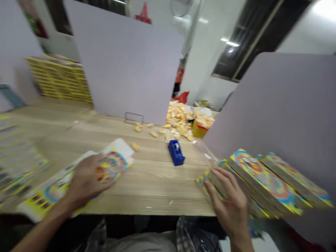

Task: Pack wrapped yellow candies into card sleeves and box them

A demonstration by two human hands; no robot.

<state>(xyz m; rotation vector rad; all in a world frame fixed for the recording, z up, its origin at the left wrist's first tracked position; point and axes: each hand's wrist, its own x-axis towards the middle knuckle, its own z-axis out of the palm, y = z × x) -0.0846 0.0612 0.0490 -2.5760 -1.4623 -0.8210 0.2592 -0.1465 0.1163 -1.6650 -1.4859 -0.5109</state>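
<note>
your left hand (pixel 86 180) presses a printed card sheet (pixel 54 192), grip unclear; your right hand (pixel 227 199), fingers spread open, steadies the stacked boxes (pixel 265 182).

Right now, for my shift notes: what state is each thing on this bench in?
Printed carton, flat on the table, white flap up
Left hand, resting on that carton
Stacked cartons, on edge, leaning in a row
Right hand, touching the nearest stacked carton
Blue tape dispenser, on the table, apart from both hands
Snack pieces, heaped, some scattered
Yellow tub, full of pieces
</note>
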